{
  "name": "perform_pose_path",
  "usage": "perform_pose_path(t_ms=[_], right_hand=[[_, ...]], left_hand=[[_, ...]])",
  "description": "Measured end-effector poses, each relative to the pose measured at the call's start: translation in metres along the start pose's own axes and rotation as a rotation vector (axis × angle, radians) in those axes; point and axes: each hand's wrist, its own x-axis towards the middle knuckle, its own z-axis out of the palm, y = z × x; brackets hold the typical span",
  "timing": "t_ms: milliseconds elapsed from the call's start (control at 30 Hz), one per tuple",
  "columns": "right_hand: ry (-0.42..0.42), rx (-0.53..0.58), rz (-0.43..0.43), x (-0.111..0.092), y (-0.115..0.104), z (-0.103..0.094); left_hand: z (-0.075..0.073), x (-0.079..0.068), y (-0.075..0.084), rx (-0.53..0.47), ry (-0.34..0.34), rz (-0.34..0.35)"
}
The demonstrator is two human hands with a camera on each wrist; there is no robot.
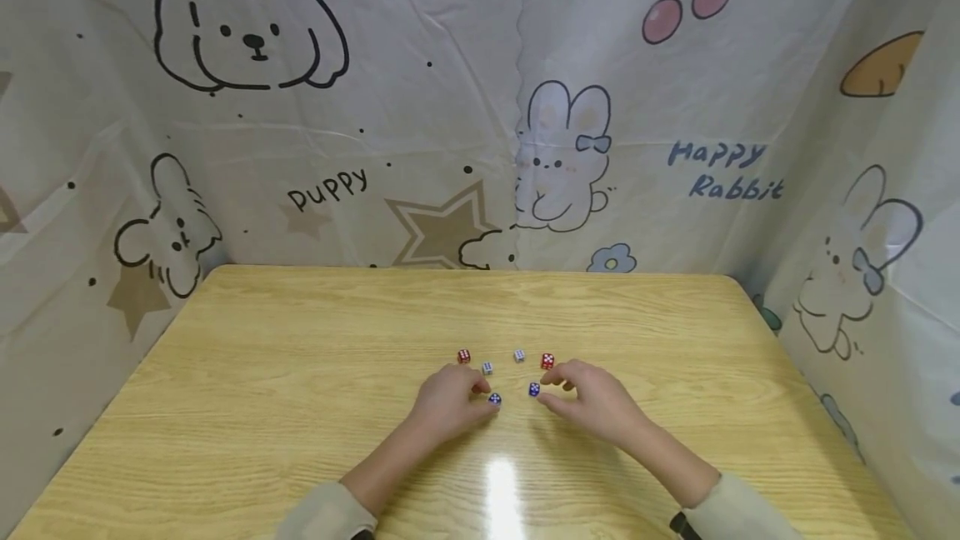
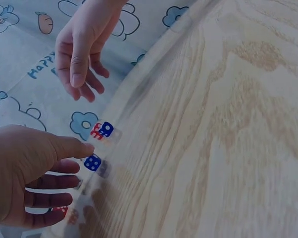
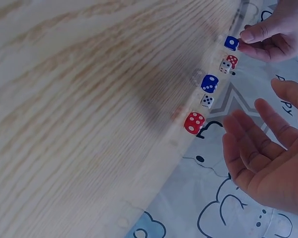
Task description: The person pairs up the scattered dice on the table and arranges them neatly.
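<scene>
Left blue die (image 1: 495,399) is lying on wooden table (image 1: 300,332), just beside thumb of left hand (image 1: 450,398); contact unclear. Left hand is gripping nothing, fingers parted. Right blue die (image 1: 534,389) is lying near fingertips of right hand (image 1: 592,398), which is holding nothing, thumb and fingers apart. Farther back, white dice (image 1: 520,355) are lying between red dice (image 1: 548,361).

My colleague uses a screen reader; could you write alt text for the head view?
A left hand and a right hand are each close to one of two blue dice on a wooden table. Two white dice and two red dice lie just beyond; pale fabric printed with cartoon animals hangs behind.
</scene>
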Motion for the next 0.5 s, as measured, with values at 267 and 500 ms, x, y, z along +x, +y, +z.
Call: perform_pose_path(t_ms=[267,500], right_hand=[[-0.011,0.016,-0.003,0.0025,-0.0017,0.0023],[-0.028,0.033,0.001,0.0038,-0.0040,0.0051]], left_hand=[[0.0077,0.0046,-0.0002,0.065,0.020,0.015],[0.0067,0.0029,-0.0003,0.075,0.010,0.012]])
